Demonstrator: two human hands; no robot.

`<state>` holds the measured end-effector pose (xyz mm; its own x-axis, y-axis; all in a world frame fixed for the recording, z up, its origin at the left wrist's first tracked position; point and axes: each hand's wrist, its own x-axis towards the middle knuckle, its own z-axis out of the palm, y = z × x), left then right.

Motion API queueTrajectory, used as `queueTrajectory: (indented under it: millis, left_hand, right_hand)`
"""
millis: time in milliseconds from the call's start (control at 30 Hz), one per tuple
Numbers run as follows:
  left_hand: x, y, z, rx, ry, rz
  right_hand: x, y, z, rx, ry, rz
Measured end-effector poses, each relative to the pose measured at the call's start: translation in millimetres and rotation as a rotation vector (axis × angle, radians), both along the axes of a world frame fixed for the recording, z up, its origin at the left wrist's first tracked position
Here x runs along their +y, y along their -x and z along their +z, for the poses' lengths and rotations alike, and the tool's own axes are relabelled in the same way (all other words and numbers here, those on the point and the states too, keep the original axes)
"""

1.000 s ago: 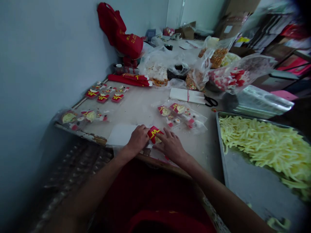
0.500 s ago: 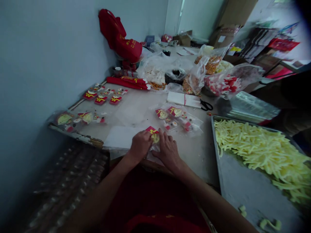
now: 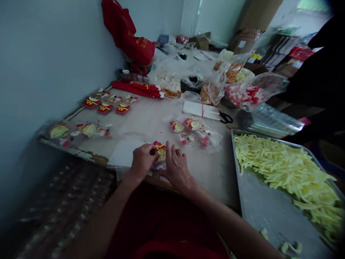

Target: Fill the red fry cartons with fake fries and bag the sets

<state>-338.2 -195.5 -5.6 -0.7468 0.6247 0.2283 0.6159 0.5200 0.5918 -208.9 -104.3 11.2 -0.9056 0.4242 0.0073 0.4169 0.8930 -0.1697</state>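
Observation:
A small clear plastic packet with a red-and-yellow fries carton (image 3: 161, 153) lies at the table's near edge, between my hands. My left hand (image 3: 142, 160) has its fingers curled and pinched at the packet's left side. On the other side my right hand (image 3: 176, 166) rests with fingers stretched out, touching the packet's right edge; its thumb reaches under the near end. A white sheet (image 3: 121, 153) lies partly beneath my left hand. Just beyond my right hand are more filled packets (image 3: 192, 126) with red cartons and small toy-like pieces.
Several packets (image 3: 104, 108) sit at the table's left end. A metal tray (image 3: 258, 201) of pale yellow strips (image 3: 285, 169) stands at the right. Black-handled scissors (image 3: 225, 117), a white stack (image 3: 201, 110) and bags of small pieces (image 3: 246, 93) lie farther back. A dark-clothed person (image 3: 320, 79) is at right.
The view has shifted slightly, so the table and hands appear farther left. My hands keep the same hold around the packet. The person at the right has come further into view.

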Motion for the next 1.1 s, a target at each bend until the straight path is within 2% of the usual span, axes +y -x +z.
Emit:
queueTrajectory:
  millis: [67,233,367,533,700,800,867,933,967,1033,1100]
  left_hand:
    - [-2,-4,-3.2,0.001,-0.041,-0.021]
    - [-18,-13,-14.3,-0.064,-0.104,0.110]
    - [-26,-14,-12.6,-0.060,-0.070,0.015]
    - [-12,-13,-1.7,-0.096,-0.059,0.060]
    - [-6,-20,3.6,-0.171,-0.011,-0.058]
    - [-11,-9,6.5,-0.343,-0.086,0.054]
    - [-12,2,8.4,-0.438,-0.167,0.137]
    - [-10,9,9.0,-0.480,-0.233,0.161]
    - [-8,11,8.6,-0.486,-0.252,0.155]
    - [-3,8,7.1,-0.470,-0.259,0.128]
    - [3,1,6.6,-0.402,-0.236,0.110]
  right_hand:
    - [-3,3,0,-0.006,0.019,-0.018]
    - [-5,5,-6,0.010,0.092,-0.008]
    - [-10,4,-8,0.002,0.069,-0.024]
    - [-16,10,-8,0.047,0.018,0.028]
    - [-6,17,-8,0.043,0.014,0.025]
    - [8,8,0,0.100,0.023,0.098]
    - [21,-8,6,0.238,0.072,0.046]
    - [34,-28,9,0.401,0.260,-0.166]
    - [40,-37,8,0.449,0.449,-0.282]
    - [47,-51,3,0.448,0.965,-0.426]
    - [48,-57,-6,0.409,1.442,-0.429]
